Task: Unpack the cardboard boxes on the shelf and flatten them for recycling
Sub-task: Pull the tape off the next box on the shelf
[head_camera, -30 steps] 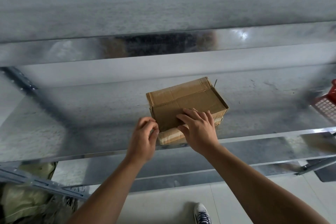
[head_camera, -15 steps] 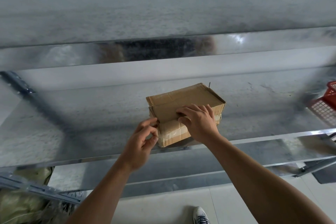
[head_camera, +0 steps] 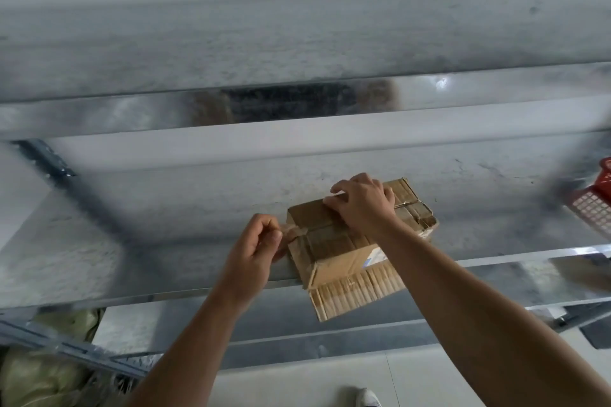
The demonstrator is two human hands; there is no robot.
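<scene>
Left hand (head_camera: 253, 254) has a pinching grip on a tape strip (head_camera: 296, 234) at the left end of the cardboard box (head_camera: 334, 244). Right hand (head_camera: 362, 205) covers the middle of the box top, its grip curled over the far edge. Blur softens the details. The box lies on the shelf (head_camera: 132, 208), its near side hanging over the front edge. Its long axis seems to run from near-left to far-right.

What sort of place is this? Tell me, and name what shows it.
Likely a storeroom or warehouse: bare metal shelving, a taped cardboard box on it, a red plastic basket at the right edge.
</scene>
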